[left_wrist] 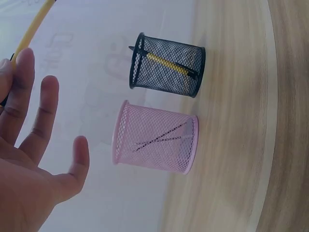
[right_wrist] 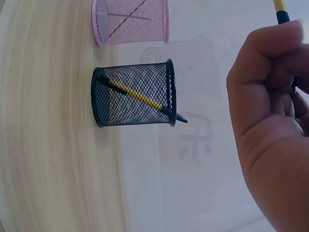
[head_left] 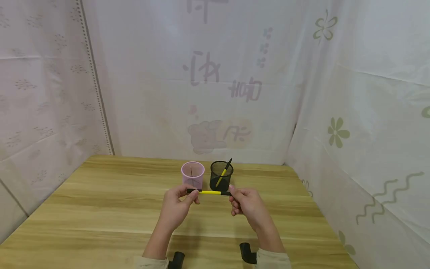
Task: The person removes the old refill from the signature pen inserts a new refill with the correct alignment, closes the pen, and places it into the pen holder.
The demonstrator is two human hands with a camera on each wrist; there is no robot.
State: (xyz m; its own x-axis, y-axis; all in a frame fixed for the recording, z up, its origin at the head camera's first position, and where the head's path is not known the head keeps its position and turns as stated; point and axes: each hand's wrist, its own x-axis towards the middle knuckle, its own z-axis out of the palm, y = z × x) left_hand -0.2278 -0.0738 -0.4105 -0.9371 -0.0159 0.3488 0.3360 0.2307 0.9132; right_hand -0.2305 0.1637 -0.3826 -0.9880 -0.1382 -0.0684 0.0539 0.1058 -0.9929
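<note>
A yellow pen with black ends (head_left: 211, 192) is held level above the table, between both hands. My left hand (head_left: 175, 209) pinches its left end between thumb and forefinger, the other fingers spread in the left wrist view. At the pen's other black end, my right hand (head_left: 248, 205) grips with thumb and curled fingers. Just beyond the hands stands a black mesh pen cup (head_left: 215, 183), with a second yellow-and-black pen (head_left: 223, 173) leaning inside. Left of it is a pink mesh cup (left_wrist: 154, 137) holding thin dark sticks (left_wrist: 159, 137).
The cups stand upright side by side on a wood-grain table (head_left: 117, 209). Pale printed curtains (head_left: 151, 93) hang behind the table and along both sides. Black curved pieces (head_left: 248, 254) show by the sleeves at both wrists.
</note>
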